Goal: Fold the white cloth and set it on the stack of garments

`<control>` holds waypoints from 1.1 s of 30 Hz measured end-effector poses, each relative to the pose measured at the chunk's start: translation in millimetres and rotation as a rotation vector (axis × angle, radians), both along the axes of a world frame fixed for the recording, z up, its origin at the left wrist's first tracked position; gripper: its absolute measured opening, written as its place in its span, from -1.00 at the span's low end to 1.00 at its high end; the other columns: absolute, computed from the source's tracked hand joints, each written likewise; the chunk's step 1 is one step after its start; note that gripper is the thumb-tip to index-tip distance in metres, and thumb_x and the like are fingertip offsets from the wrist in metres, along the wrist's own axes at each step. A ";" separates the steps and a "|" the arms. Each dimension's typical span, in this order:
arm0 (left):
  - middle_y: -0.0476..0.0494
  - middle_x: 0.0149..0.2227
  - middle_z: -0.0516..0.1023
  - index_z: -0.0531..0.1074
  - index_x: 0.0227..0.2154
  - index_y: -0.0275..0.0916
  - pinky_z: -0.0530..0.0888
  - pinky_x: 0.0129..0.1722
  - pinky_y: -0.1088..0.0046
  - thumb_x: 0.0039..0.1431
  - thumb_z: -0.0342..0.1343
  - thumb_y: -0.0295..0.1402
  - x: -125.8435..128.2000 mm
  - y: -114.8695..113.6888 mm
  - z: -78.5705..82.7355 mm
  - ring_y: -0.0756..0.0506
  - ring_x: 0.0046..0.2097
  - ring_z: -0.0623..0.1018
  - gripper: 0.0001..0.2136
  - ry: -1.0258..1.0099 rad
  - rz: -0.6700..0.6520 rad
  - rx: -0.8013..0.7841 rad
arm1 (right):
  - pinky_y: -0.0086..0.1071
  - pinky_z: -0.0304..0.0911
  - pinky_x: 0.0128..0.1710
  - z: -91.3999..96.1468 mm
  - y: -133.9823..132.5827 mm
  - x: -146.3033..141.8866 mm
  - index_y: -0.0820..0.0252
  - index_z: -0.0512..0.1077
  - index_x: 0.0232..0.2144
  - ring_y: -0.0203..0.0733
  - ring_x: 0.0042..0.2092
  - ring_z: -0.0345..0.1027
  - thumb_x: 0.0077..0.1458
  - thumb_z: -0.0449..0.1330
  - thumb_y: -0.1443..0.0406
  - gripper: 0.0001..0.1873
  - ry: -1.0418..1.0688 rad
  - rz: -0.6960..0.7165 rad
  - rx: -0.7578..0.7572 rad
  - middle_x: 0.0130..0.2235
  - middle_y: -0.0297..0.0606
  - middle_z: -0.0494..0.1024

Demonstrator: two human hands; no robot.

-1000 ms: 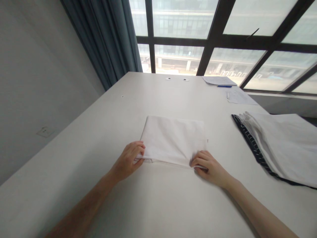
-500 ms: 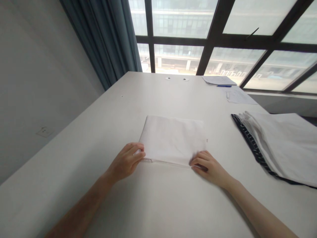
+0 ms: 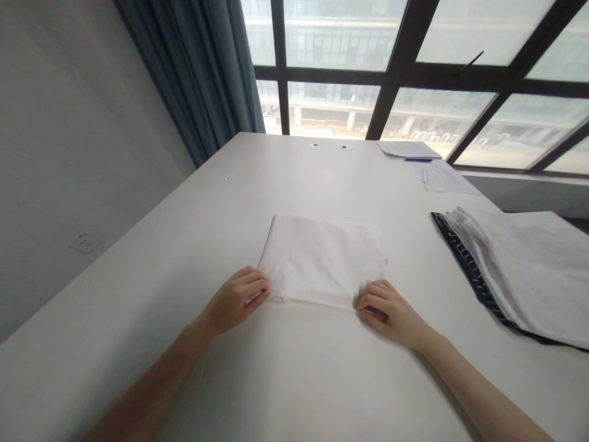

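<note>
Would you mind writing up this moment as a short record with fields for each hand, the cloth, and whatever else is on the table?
left hand: fingers curled on the near left corner of the folded white cloth
right hand: fingers pinching the cloth's near right corner
cloth: folded into a flat rectangle, lying on the white table
right of cloth: stack of folded fabrics, white on top, a dark striped piece at the bottom
far side: papers and a blue pen near the window
left: blue curtain
</note>
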State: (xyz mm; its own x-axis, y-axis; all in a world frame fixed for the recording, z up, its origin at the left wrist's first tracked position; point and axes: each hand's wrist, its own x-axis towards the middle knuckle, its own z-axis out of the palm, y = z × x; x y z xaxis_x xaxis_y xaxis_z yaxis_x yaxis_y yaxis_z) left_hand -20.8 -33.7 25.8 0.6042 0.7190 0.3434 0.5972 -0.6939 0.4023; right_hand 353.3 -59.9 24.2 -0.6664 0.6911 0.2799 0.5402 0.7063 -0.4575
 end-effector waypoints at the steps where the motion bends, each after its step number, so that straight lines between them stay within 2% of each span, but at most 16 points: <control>1: -0.12 -0.34 0.50 0.42 -0.42 -0.22 0.42 -0.14 0.34 0.31 -0.02 -0.42 0.9 -0.5 1.2 -0.09 -0.22 0.44 -0.80 -0.004 -0.007 -0.003 | -0.27 0.17 -0.12 -0.1 0.1 0.0 0.14 0.39 -0.32 -0.23 -0.25 0.35 0.27 0.10 0.29 -0.89 -0.007 -0.003 0.003 -0.33 -0.26 0.50; 5: -0.09 -0.44 0.46 0.36 -0.58 -0.21 0.40 -0.25 0.40 0.31 -0.05 -0.44 4.9 -3.8 6.2 -0.07 -0.31 0.42 -0.68 -0.004 -0.040 -0.015 | -0.29 0.17 -0.15 -2.8 0.5 1.2 0.14 0.37 -0.36 -0.23 -0.28 0.35 0.26 0.15 0.20 -0.83 -0.029 -0.014 0.022 -0.37 -0.28 0.48; 8: -0.08 -0.47 0.44 0.36 -0.57 -0.21 0.39 -0.30 0.42 0.31 -0.06 -0.42 7.1 -5.7 6.9 -0.06 -0.34 0.42 -0.69 0.017 -0.034 -0.011 | -0.29 0.16 -0.16 -4.6 0.1 1.8 0.14 0.38 -0.36 -0.22 -0.29 0.33 0.25 0.16 0.20 -0.84 -0.037 -0.031 0.024 -0.39 -0.29 0.47; 11: -0.04 -0.52 0.40 0.33 -0.55 -0.21 0.36 -0.38 0.45 0.32 -0.07 -0.38 11.2 -5.9 7.0 -0.04 -0.40 0.39 -0.70 0.042 0.057 0.016 | -0.26 0.16 -0.15 -4.0 -0.9 1.1 0.14 0.44 -0.22 -0.21 -0.27 0.32 0.24 0.16 0.23 -0.88 -0.046 -0.049 0.017 -0.37 -0.29 0.45; 13: -0.04 -0.49 0.41 0.34 -0.51 -0.22 0.36 -0.38 0.45 0.33 -0.07 -0.38 17.8 -4.4 9.1 -0.04 -0.40 0.40 -0.73 0.045 0.112 0.017 | -0.25 0.17 -0.14 -2.7 -1.3 0.1 0.11 0.44 -0.07 -0.20 -0.25 0.32 0.25 0.15 0.25 -0.78 -0.056 -0.043 0.029 -0.35 -0.28 0.45; 15: -0.07 -0.41 0.46 0.37 -0.42 -0.22 0.41 -0.30 0.42 0.33 -0.07 -0.39 29.1 -0.8 12.4 -0.07 -0.32 0.45 -0.79 0.043 0.114 -0.005 | -0.25 0.17 -0.14 -1.6 -1.2 -0.7 0.05 0.45 0.00 -0.20 -0.25 0.32 0.26 0.13 0.26 -0.73 -0.067 -0.021 0.049 -0.33 -0.27 0.45; 17: -0.10 -0.32 0.50 0.40 -0.34 -0.22 0.44 -0.17 0.36 0.33 -0.07 -0.41 45.2 4.8 14.3 -0.09 -0.21 0.47 -0.83 0.042 0.066 -0.031 | -0.25 0.16 -0.15 -1.0 -0.8 -1.0 -0.02 0.49 -0.02 -0.20 -0.25 0.31 0.27 0.12 0.27 -0.73 -0.078 -0.003 0.064 -0.34 -0.28 0.45; 20: -0.17 -0.12 0.52 0.43 -0.16 -0.21 0.42 0.02 0.27 0.30 -0.05 -0.46 73.1 14.6 9.0 -0.12 -0.03 0.47 -0.83 0.066 -0.012 -0.044 | -0.26 0.14 -0.18 -1.1 -0.3 -0.7 -0.06 0.53 -0.04 -0.22 -0.27 0.30 0.29 0.10 0.27 -0.73 -0.096 0.005 0.070 -0.37 -0.29 0.44; 22: -0.23 0.12 0.42 0.36 0.04 -0.20 0.32 0.17 0.17 0.28 -0.04 -0.45 88.1 19.4 0.2 -0.16 0.16 0.38 -0.70 0.119 -0.004 -0.028 | -0.26 0.14 -0.19 -1.4 -0.1 -0.2 -0.07 0.52 -0.03 -0.22 -0.27 0.30 0.30 0.09 0.26 -0.73 -0.102 0.008 0.067 -0.37 -0.29 0.44; 24: -0.25 0.30 0.22 0.20 0.22 -0.17 0.16 0.27 0.06 0.31 -0.07 -0.37 95.9 22.1 -9.6 -0.19 0.32 0.20 -0.58 0.200 0.019 -0.014 | -0.27 0.14 -0.19 -1.5 0.0 0.2 -0.07 0.52 -0.02 -0.23 -0.27 0.31 0.30 0.09 0.25 -0.72 -0.100 0.012 0.067 -0.37 -0.29 0.45; 27: -0.24 0.39 0.01 0.01 0.33 -0.12 -0.01 0.31 0.03 0.36 -0.13 -0.21 94.0 23.5 -19.4 -0.21 0.39 0.01 -0.49 0.295 0.044 -0.003 | -0.27 0.15 -0.19 -1.6 -0.1 0.1 -0.07 0.51 -0.02 -0.23 -0.27 0.31 0.30 0.09 0.25 -0.72 -0.090 0.015 0.067 -0.36 -0.29 0.45; 30: -0.24 0.40 -0.04 -0.05 0.35 -0.13 -0.06 0.32 0.07 0.36 -0.14 -0.08 84.4 24.9 -21.6 -0.21 0.41 -0.04 -0.42 0.358 0.061 0.007 | -0.26 0.14 -0.18 -1.8 -0.6 0.0 -0.05 0.51 -0.01 -0.22 -0.26 0.30 0.31 0.08 0.25 -0.72 -0.089 0.013 0.049 -0.36 -0.28 0.45; 33: -0.27 0.40 -0.05 -0.06 0.36 -0.18 -0.06 0.32 0.08 0.36 -0.17 -0.03 75.2 27.7 -21.4 -0.23 0.40 -0.04 -0.40 0.403 0.083 0.020 | -0.26 0.14 -0.18 -1.9 -1.6 0.5 -0.05 0.52 -0.02 -0.22 -0.25 0.29 0.32 0.06 0.24 -0.71 -0.083 0.002 0.028 -0.35 -0.27 0.45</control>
State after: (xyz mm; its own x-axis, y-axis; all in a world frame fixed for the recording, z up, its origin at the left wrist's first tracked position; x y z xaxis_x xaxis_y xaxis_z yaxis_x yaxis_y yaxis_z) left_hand 54.4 -6.0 4.4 0.6335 0.7666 0.1051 0.7584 -0.6421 0.1116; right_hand 353.8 -61.5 22.3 -0.6898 0.6820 0.2431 0.5736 0.7196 -0.3913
